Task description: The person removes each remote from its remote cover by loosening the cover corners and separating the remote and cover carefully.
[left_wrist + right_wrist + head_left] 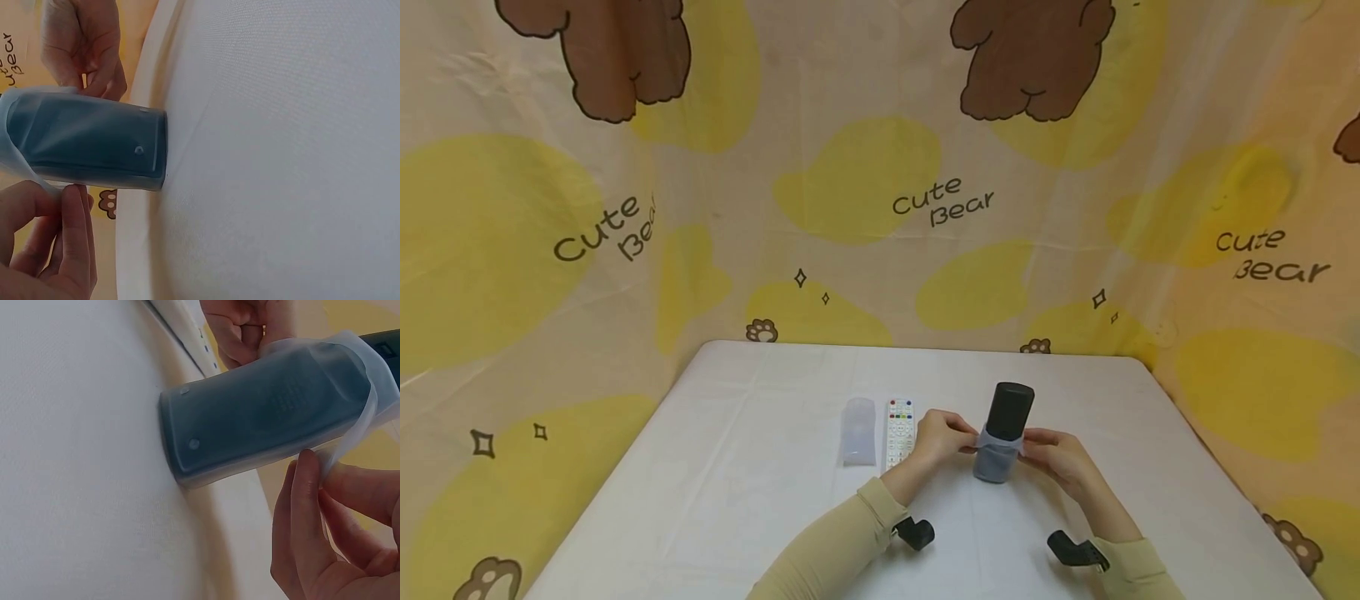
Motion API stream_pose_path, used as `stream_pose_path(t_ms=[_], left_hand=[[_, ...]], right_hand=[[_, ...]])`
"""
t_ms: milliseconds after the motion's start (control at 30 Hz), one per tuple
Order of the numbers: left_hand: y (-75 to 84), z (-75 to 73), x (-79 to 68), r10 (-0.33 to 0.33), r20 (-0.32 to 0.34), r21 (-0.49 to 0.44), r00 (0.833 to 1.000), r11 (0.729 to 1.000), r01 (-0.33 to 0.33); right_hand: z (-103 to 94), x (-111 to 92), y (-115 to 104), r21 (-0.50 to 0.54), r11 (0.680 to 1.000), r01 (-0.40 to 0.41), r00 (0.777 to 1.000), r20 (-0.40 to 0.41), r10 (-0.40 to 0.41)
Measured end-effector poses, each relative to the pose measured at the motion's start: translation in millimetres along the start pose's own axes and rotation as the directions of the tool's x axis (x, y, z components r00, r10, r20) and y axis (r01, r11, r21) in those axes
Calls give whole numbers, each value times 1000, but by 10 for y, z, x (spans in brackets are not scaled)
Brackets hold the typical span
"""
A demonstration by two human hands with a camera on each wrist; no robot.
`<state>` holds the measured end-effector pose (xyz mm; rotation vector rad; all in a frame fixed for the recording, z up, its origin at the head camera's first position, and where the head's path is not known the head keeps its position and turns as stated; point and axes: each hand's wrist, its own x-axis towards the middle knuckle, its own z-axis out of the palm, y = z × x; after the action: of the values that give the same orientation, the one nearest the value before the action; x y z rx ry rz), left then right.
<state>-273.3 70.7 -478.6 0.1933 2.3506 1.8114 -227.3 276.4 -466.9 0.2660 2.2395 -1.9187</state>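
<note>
A black remote control [1011, 410] stands tilted on end, its lower part inside a translucent silicone cover [996, 462]. My left hand [942, 437] pinches the cover's rim on one side between thumb and fingers. On the opposite side, my right hand [1063, 458] pinches the same rim. In the left wrist view the rim of the cover [19, 134] looks folded and loose around the dark body. The cover's closed end is at the white tabletop in the right wrist view, where the remote control [269, 406] shows dark through it.
A white remote control [900, 429] with coloured buttons lies just left of my left hand, partly behind the wrist. Beside it lies another translucent cover [859, 432], flat on the white table [760, 500]. A printed bear curtain [857, 183] hangs behind the table.
</note>
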Motion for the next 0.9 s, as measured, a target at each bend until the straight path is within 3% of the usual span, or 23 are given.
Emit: stream_pose_path(t_ms=[267,467,700,900], left_hand=[[-34,-1,-16,-16,6,17,1000,1000,16],[-63,3,-33,-19,11,6,1000,1000,19],[-82,7,-33,-11,4,9,1000,1000,11],[-95,4,-44,-9,13,24,1000,1000,9]], right_hand=[[13,26,65,-42,999,4,1000,-15,-5],[14,44,108,-17,1000,12,1000,0,-12],[24,20,116,-80,997,-1,1000,-19,0],[33,17,116,-43,999,-4,1000,-9,4]])
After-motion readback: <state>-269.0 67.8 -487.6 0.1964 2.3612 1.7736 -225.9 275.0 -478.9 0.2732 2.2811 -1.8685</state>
